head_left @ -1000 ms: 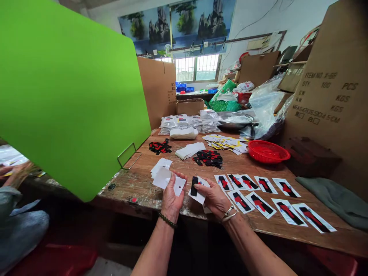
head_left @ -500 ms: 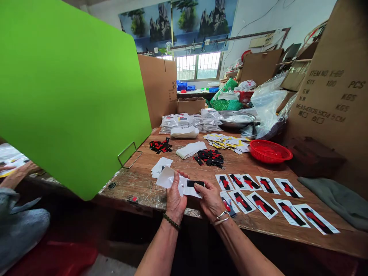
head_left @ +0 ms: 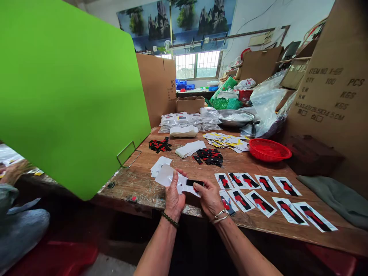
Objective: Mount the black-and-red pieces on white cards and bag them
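My left hand [head_left: 174, 196] is closed on a small white plastic bag [head_left: 163, 176], thumb on top. In my right hand [head_left: 211, 200] is a white printed card [head_left: 189, 189] with a black strip [head_left: 193, 183] on it, pinched under the thumb. The card's left end meets the bag's right end; I cannot tell how far inside it is. Left of the hands lie more white bags [head_left: 161, 163]. To the right, two rows of white cards [head_left: 262, 205] bear black and red pieces. Beyond the hands is a pile of black and red pieces [head_left: 209, 157].
A green board [head_left: 74, 96] with a wire stand [head_left: 128, 155] rises at left; a person sits beyond it. Further back are a white stack [head_left: 189, 148], yellow-edged cards [head_left: 227, 142], filled clear bags [head_left: 184, 119], a red basket [head_left: 269, 150] and a metal pan [head_left: 237, 119]. A carton [head_left: 327, 92] stands right.
The view has shifted slightly. Both hands keep their hold on the bag and the card, with hardly any movement between them. The other person's hand at far left has moved a little.
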`<state>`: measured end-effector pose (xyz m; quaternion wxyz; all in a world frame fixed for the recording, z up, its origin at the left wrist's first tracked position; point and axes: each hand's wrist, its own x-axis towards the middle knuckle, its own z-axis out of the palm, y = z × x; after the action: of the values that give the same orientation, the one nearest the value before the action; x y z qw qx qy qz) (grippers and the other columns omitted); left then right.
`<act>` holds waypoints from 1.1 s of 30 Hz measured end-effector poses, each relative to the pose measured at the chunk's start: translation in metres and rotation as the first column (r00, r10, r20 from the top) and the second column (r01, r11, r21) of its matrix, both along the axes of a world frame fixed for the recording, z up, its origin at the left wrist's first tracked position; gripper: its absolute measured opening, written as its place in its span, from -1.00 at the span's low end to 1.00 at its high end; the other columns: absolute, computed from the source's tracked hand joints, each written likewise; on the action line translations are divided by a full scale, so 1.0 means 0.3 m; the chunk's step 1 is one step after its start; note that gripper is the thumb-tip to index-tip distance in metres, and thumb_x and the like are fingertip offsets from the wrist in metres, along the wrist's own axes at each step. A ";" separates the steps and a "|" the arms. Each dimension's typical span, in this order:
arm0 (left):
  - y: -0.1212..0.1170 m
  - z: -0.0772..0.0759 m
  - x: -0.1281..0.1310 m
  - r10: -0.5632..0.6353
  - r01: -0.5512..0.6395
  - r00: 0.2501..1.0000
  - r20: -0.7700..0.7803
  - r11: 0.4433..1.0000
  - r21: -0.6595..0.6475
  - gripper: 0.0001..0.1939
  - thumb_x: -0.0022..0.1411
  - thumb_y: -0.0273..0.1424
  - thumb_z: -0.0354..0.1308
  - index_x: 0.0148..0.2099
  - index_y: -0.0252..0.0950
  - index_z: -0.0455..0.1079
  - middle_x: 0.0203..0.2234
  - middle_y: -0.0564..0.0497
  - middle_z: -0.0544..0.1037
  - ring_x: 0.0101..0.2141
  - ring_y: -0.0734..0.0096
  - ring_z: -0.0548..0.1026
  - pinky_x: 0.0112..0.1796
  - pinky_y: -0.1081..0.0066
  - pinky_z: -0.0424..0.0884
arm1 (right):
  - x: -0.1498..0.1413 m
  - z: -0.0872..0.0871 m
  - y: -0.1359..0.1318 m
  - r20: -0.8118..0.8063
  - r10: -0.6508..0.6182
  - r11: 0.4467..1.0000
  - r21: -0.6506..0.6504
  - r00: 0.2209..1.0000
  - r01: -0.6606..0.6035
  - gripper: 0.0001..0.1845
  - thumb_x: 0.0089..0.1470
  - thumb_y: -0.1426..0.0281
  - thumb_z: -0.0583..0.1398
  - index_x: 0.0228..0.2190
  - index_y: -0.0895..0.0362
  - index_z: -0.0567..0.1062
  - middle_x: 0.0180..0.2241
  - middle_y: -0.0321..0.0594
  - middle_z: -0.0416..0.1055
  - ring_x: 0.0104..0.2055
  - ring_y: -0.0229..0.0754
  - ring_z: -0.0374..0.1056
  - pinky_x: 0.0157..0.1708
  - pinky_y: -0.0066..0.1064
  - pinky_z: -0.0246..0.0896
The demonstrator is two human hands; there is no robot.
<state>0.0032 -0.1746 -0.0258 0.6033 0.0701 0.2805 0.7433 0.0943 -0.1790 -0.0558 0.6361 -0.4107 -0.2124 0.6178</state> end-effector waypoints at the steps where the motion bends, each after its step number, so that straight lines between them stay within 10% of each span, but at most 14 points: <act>1: -0.001 -0.004 -0.001 -0.015 0.015 1.000 -0.005 1.000 0.002 -0.91 0.19 -0.50 0.23 -0.21 -0.37 0.45 -0.40 0.00 0.57 -0.38 0.41 0.56 -0.24 0.37 0.50 | 0.003 0.001 0.002 0.015 -0.040 0.999 0.018 0.999 0.040 -0.58 -0.55 0.35 0.46 -0.55 0.15 0.45 -0.63 -0.37 0.40 -0.59 -0.32 0.27 -0.54 -0.46 0.20; 15: 0.004 0.000 0.003 0.024 -0.023 0.999 -0.023 1.000 0.009 -0.85 0.14 -0.48 0.28 -0.20 -0.32 0.46 -0.37 0.02 0.58 -0.36 0.41 0.57 -0.22 0.38 0.48 | -0.005 0.003 -0.032 0.093 -0.138 0.989 0.057 0.986 0.133 -0.62 -0.49 0.35 0.43 -0.57 0.11 0.38 -0.61 -0.42 0.37 -0.57 -0.32 0.23 -0.53 -0.48 0.14; 28: 0.018 -0.009 0.008 -0.006 0.007 1.000 -0.027 0.999 0.045 -0.81 0.13 -0.35 0.31 -0.24 -0.34 0.44 -0.42 0.02 0.56 -0.39 0.43 0.54 -0.29 0.43 0.44 | -0.012 0.017 -0.055 -0.058 0.131 0.986 -0.093 0.990 -0.136 -0.47 -0.57 0.39 0.47 -0.44 0.12 0.43 -0.54 -0.35 0.46 -0.59 -0.27 0.30 -0.60 -0.44 0.21; 33: 0.022 0.009 -0.013 -0.005 0.006 1.000 0.029 1.000 -0.010 -0.86 0.15 -0.38 0.28 -0.25 -0.31 0.44 -0.42 0.04 0.56 -0.38 0.41 0.55 -0.26 0.38 0.46 | -0.007 0.022 -0.046 -0.014 0.013 0.999 -0.033 1.000 -0.013 -0.50 -0.55 0.33 0.47 -0.44 0.15 0.48 -0.51 -0.31 0.48 -0.56 -0.27 0.31 -0.57 -0.39 0.29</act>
<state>-0.0009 -0.1680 -0.0231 0.6097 0.0570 0.2750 0.7412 0.0923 -0.1928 -0.0491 0.6267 -0.4154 -0.2003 0.6281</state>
